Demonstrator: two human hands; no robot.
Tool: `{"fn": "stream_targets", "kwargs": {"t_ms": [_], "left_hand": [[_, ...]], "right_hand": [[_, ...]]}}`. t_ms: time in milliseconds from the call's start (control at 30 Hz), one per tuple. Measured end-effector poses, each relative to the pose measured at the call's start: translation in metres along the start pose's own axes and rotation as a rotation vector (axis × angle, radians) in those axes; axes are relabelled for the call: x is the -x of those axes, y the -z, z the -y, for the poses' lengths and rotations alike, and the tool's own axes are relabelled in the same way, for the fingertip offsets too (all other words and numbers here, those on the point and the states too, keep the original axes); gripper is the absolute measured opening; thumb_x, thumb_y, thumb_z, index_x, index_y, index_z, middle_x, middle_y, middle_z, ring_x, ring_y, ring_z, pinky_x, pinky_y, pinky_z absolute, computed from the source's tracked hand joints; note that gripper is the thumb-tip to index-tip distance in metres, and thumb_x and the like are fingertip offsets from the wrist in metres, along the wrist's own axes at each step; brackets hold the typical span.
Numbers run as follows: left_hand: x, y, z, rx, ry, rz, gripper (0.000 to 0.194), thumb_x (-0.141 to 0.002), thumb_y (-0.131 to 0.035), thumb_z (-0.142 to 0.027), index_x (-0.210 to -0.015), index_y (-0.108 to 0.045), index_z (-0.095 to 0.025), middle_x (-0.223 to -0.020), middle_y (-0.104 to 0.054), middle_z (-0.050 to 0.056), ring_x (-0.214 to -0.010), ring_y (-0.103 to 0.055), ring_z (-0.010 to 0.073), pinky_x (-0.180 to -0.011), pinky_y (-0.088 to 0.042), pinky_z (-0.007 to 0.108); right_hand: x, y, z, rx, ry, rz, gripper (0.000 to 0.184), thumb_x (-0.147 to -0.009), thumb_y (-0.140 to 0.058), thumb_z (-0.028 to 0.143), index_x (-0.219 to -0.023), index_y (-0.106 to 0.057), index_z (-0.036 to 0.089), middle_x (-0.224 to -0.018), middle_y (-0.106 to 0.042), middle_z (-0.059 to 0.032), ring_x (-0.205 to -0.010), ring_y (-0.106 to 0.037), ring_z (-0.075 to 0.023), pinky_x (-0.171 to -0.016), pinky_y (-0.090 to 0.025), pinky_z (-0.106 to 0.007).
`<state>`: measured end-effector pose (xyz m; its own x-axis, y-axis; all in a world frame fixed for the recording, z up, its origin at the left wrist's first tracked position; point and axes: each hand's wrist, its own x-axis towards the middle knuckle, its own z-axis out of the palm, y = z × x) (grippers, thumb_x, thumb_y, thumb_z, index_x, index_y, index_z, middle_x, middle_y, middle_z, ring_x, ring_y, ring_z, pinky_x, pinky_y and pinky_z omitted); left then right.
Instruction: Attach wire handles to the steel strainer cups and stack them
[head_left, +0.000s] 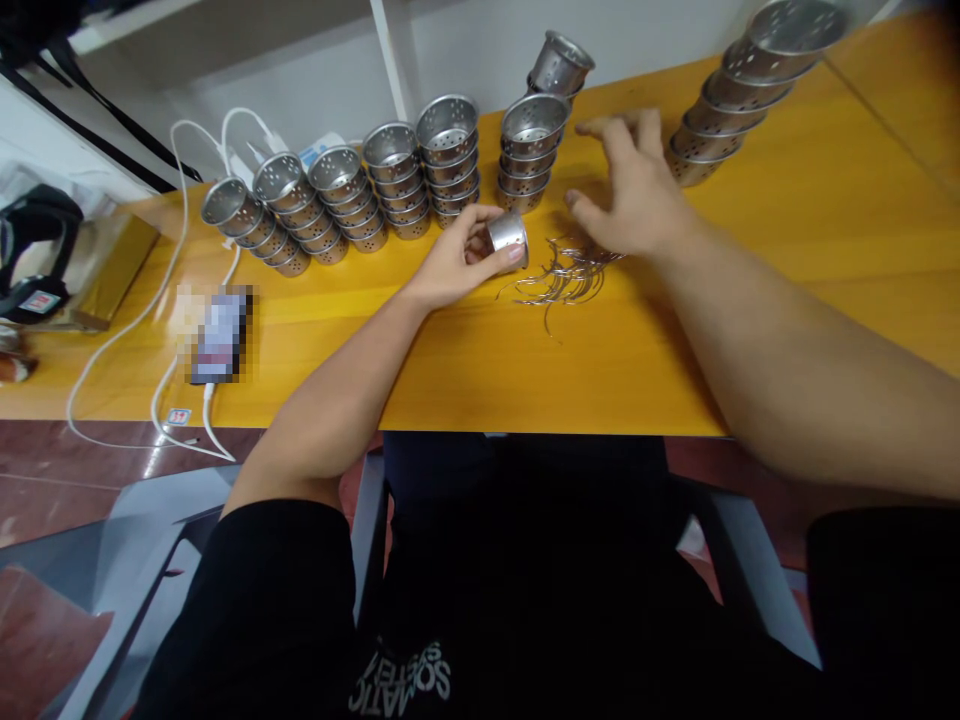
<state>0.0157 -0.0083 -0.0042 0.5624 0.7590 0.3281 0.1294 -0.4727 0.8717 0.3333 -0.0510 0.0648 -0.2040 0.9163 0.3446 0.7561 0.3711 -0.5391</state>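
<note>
Near the middle of the yellow-orange table (pixel 480 370), we have a small metal cup (pixel 504 232) pierced with holes, tilted and clasped in our left hand (pixel 459 258), thumb along its outer side. Just to the right of the cup lies a loose tangle of thin curved wires (pixel 566 280). Our right hand (pixel 637 195) reaches over the table beside those wires, its fingers spread and its grip relaxed; blur makes it hard for us to say whether its thumb touches them. Beyond the tangle we see a stack of similar cups (pixel 534 150) with a shorter-looking pile (pixel 561 65) behind it, and right of our right hand rises a taller, leaning stack (pixel 720 120). Left of these, five more stacks (pixel 345 195) stand in a row. Further left we see a phone (pixel 221 338) with a white cable (pixel 208 405), and a black strapped device (pixel 45 245) by a box (pixel 127 265).
</note>
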Motion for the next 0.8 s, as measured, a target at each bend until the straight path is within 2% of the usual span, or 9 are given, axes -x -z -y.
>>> {"fn": "stream_targets", "kwargs": {"t_ms": [67, 167, 267, 333, 433, 533, 633, 700, 800], "left_hand": [[0.000, -0.001, 0.000, -0.005, -0.003, 0.006, 0.093, -0.104, -0.099, -0.089, -0.160, -0.068, -0.021, -0.141, -0.083, 0.014, -0.120, -0.084, 0.0270, -0.117, -0.073, 0.048], [0.000, -0.001, 0.002, -0.006, -0.019, 0.007, 0.103, -0.100, -0.095, -0.100, -0.159, -0.066, -0.022, -0.138, -0.081, 0.013, -0.115, -0.083, 0.0265, -0.112, -0.072, 0.048], [-0.001, -0.001, 0.003, -0.018, -0.024, 0.011, 0.107, -0.098, -0.094, -0.105, -0.159, -0.066, -0.022, -0.136, -0.080, 0.013, -0.111, -0.082, 0.0260, -0.110, -0.072, 0.048], [-0.001, 0.000, 0.003, -0.021, -0.017, 0.012, 0.110, -0.097, -0.094, -0.107, -0.159, -0.067, -0.021, -0.135, -0.080, 0.013, -0.110, -0.081, 0.0261, -0.110, -0.072, 0.049], [0.000, 0.001, 0.002, -0.022, -0.009, 0.006, 0.116, -0.094, -0.093, -0.112, -0.160, -0.068, -0.020, -0.137, -0.081, 0.014, -0.112, -0.082, 0.0269, -0.113, -0.072, 0.051], [0.000, 0.003, 0.002, -0.046, -0.012, -0.019, 0.120, -0.094, -0.089, -0.115, -0.166, -0.066, -0.022, -0.148, -0.079, 0.016, -0.128, -0.084, 0.0308, -0.122, -0.070, 0.054], [-0.003, 0.007, 0.000, -0.117, -0.062, -0.075, 0.126, -0.095, -0.079, -0.122, -0.176, -0.060, -0.026, -0.163, -0.074, 0.018, -0.152, -0.079, 0.0359, -0.135, -0.065, 0.055], [-0.006, 0.010, -0.004, -0.201, -0.136, -0.144, 0.129, -0.099, -0.066, -0.124, -0.186, -0.051, -0.030, -0.175, -0.067, 0.018, -0.168, -0.072, 0.0378, -0.143, -0.061, 0.054], [-0.009, 0.010, -0.015, -0.337, -0.259, -0.274, 0.130, -0.107, -0.046, -0.123, -0.201, -0.029, -0.034, -0.194, -0.050, 0.017, -0.187, -0.059, 0.0369, -0.152, -0.055, 0.047]], "right_hand": [[0.001, 0.002, 0.005, -0.015, 0.029, -0.014, 0.096, -0.121, -0.073, 0.062, -0.206, -0.040, 0.033, -0.198, -0.041, -0.0222, -0.190, -0.037, -0.0386, -0.166, -0.028, -0.054], [0.001, -0.001, 0.016, -0.010, 0.072, 0.020, 0.102, -0.120, -0.073, 0.063, -0.210, -0.032, 0.039, -0.203, -0.040, -0.0168, -0.193, -0.033, -0.0404, -0.167, -0.025, -0.056], [0.000, -0.006, 0.024, 0.014, 0.057, 0.043, 0.100, -0.118, -0.074, 0.061, -0.207, -0.038, 0.033, -0.200, -0.042, -0.0209, -0.189, -0.038, -0.0420, -0.166, -0.028, -0.057], [-0.001, -0.005, 0.024, 0.018, 0.041, 0.019, 0.089, -0.119, -0.074, 0.058, -0.199, -0.045, 0.032, -0.195, -0.045, -0.0234, -0.184, -0.043, -0.0417, -0.163, -0.033, -0.060], [-0.002, 0.000, 0.017, 0.020, 0.014, -0.030, 0.067, -0.119, -0.076, 0.059, -0.179, -0.056, 0.037, -0.186, -0.055, -0.0224, -0.173, -0.050, -0.0439, -0.157, -0.041, -0.066], [-0.003, 0.005, 0.011, 0.017, 0.020, -0.036, 0.050, -0.121, -0.074, 0.067, -0.161, -0.066, 0.038, -0.177, -0.062, -0.0218, -0.167, -0.053, -0.0467, -0.155, -0.043, -0.066], [-0.002, 0.005, 0.012, -0.008, 0.033, 0.000, 0.046, -0.121, -0.071, 0.075, -0.149, -0.072, 0.038, -0.173, -0.066, -0.0207, -0.169, -0.055, -0.0479, -0.156, -0.043, -0.065], [0.000, 0.006, 0.015, -0.033, 0.042, 0.022, 0.050, -0.119, -0.071, 0.081, -0.146, -0.074, 0.040, -0.174, -0.068, -0.0194, -0.169, -0.055, -0.0484, -0.155, -0.043, -0.066], [0.003, 0.007, 0.024, -0.100, 0.085, 0.054, 0.054, -0.113, -0.077, 0.087, -0.146, -0.076, 0.043, -0.177, -0.069, -0.0176, -0.168, -0.053, -0.0488, -0.154, -0.045, -0.067]]}}
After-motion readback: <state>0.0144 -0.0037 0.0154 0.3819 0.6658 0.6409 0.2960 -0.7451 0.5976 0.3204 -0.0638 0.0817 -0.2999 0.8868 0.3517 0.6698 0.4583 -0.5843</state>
